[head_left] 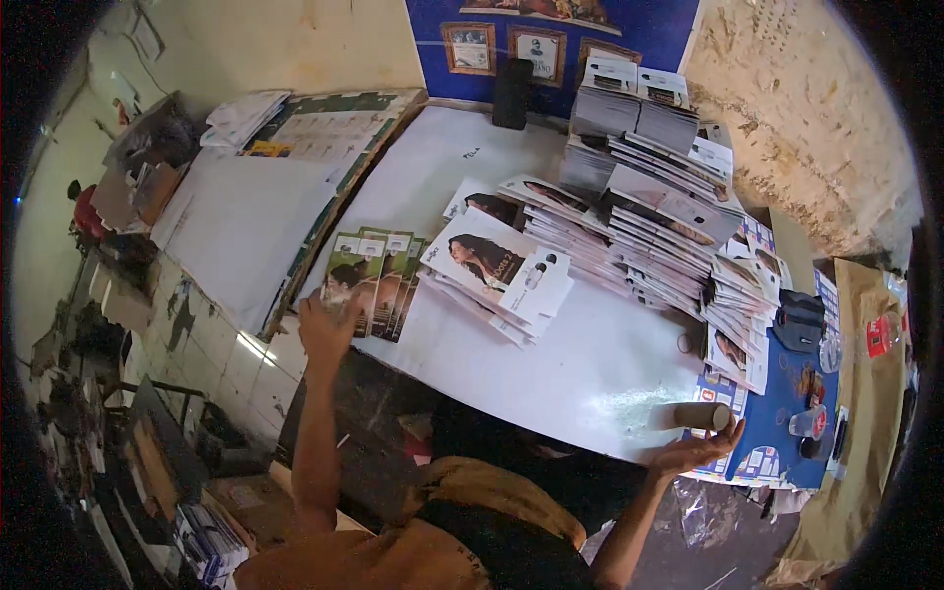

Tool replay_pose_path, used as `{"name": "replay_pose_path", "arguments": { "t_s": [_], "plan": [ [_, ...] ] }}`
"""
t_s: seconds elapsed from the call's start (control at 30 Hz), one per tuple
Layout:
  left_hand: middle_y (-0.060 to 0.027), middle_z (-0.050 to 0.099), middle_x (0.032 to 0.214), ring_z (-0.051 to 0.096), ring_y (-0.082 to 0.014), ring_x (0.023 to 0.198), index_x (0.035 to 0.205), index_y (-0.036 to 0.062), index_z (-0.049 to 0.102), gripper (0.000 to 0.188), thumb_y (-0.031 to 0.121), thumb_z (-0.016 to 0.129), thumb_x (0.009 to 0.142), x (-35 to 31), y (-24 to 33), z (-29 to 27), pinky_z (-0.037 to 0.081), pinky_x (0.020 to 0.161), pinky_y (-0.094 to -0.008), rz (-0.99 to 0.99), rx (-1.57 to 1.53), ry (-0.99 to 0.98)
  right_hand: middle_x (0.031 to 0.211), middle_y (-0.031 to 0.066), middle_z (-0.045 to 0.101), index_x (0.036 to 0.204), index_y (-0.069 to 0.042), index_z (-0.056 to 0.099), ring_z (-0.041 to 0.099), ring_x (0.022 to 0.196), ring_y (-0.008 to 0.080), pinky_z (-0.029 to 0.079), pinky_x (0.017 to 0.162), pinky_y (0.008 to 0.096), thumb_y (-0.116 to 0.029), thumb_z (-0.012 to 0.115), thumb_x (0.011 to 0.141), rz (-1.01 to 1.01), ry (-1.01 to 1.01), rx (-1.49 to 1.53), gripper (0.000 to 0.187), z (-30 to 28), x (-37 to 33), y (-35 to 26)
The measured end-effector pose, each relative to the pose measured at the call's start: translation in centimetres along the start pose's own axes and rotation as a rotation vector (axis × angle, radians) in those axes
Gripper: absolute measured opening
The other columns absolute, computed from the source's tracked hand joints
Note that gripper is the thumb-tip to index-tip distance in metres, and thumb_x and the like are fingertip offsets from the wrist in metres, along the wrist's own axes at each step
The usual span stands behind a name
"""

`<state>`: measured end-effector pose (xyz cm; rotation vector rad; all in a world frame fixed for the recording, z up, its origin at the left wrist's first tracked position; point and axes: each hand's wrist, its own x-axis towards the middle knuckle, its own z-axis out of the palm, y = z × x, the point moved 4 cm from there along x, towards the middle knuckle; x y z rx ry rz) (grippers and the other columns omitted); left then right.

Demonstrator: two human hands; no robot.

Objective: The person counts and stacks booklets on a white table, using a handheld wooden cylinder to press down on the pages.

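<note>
My left hand (329,332) is at the lower left edge of a small fanned set of green-and-brown leaflets (379,280). Its fingers are spread, and the fingertips reach the leaflets' edge. At the table's front right, my right hand (696,454) is turned palm up with its fingers apart. Just beyond that hand lies a short brown cylinder (703,416); whether the fingers touch it I cannot tell. In the middle of the white table (629,344), a loose pile of white brochures (482,264) with a portrait sits right of the leaflets.
Tall stacks of folded brochures (669,211) fill the table's right side. A black upright block (511,93) stands at the back. On the blue right end are a dark pouch (798,320) and a plastic cup (808,423). Another white-topped table (246,216) stands left.
</note>
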<state>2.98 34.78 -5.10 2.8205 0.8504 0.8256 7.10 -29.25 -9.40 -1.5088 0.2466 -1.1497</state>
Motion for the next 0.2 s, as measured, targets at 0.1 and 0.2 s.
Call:
{"name": "replay_pose_path", "arguments": {
  "t_s": [0.1,0.2],
  "plan": [
    [-0.0285,0.055,0.126,0.060,-0.0458,0.108,0.131,-0.0036,0.053,0.076,0.054,0.071,0.085,0.9,0.4,-0.4,0.049,0.088,-0.0559,-0.038,-0.104,-0.031,0.131,0.0166,0.054,0.149,-0.003,0.037,0.052,0.125,0.0287,0.039,0.107,0.0460,-0.066,0.032,0.099,-0.075,0.061,0.046,0.081,0.9,-0.2,-1.3],
    [-0.0283,0.053,0.136,0.059,-0.0444,0.116,0.133,0.0076,0.056,0.071,0.059,0.070,0.085,1.7,-1.0,-0.3,0.048,0.090,-0.0562,-0.209,-0.053,-0.183,0.133,0.0167,0.052,0.152,-0.003,0.031,0.050,0.127,0.0301,0.033,0.112,0.0466,-0.075,0.026,0.095,0.145,0.134,-0.028,0.092,0.4,0.2,-0.7]
  ]
}}
